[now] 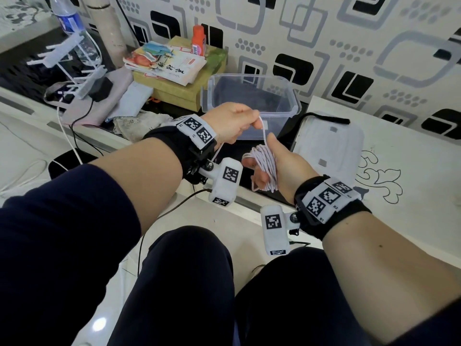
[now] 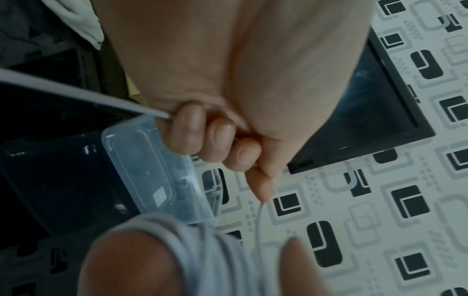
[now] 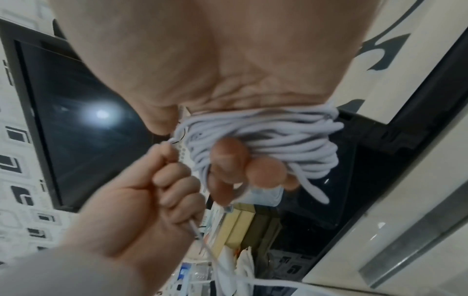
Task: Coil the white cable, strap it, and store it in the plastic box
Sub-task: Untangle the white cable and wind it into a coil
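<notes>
Many loops of thin white cable [image 1: 265, 164] wrap the right hand [image 1: 282, 168], fingers curled into the coil. Left hand [image 1: 230, 124] pinches one strand above it. Clear rectangular plastic box [image 1: 289, 93] stands open just beyond.

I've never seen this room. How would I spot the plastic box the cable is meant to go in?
Find the wall with black and grey squares; against its foot, just beyond the person's left hand, stands the plastic box. It is clear, open-topped and empty, unlike the olive cardboard box stacked with booklets on its left and the flat lid on its right.
</notes>
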